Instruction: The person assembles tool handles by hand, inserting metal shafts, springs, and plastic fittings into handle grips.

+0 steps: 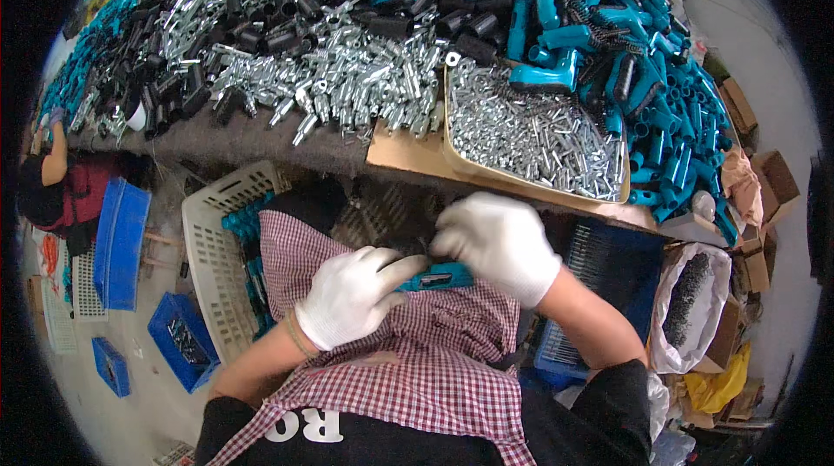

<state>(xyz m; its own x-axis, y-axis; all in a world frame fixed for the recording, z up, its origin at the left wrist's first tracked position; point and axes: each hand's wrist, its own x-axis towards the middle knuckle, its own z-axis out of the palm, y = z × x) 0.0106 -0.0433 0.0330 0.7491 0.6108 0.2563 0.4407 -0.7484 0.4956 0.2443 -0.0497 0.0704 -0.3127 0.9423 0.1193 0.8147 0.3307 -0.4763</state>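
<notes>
Two gloved hands meet over the checked apron: the left hand [352, 295] has its grip wrapped around a teal handle [439, 277], while the right hand [497, 243] pinches at its top end. Judged best: keep the handle steady and push straight in.

This is looking like a small assembly workshop — a factory bench for piecework. A tray [486, 172] of small silver metal pins is sitting at the bench's near edge. Behind the tray, heaps of silver fittings [347, 75] and black tubes [261, 32] are spreading out; right of it, teal plastic handles [660, 92] are piling up. Below and left of the tray, a white crate [213, 266] and blue bins [122, 240] are standing on the floor — bulk parts everywhere.
</notes>
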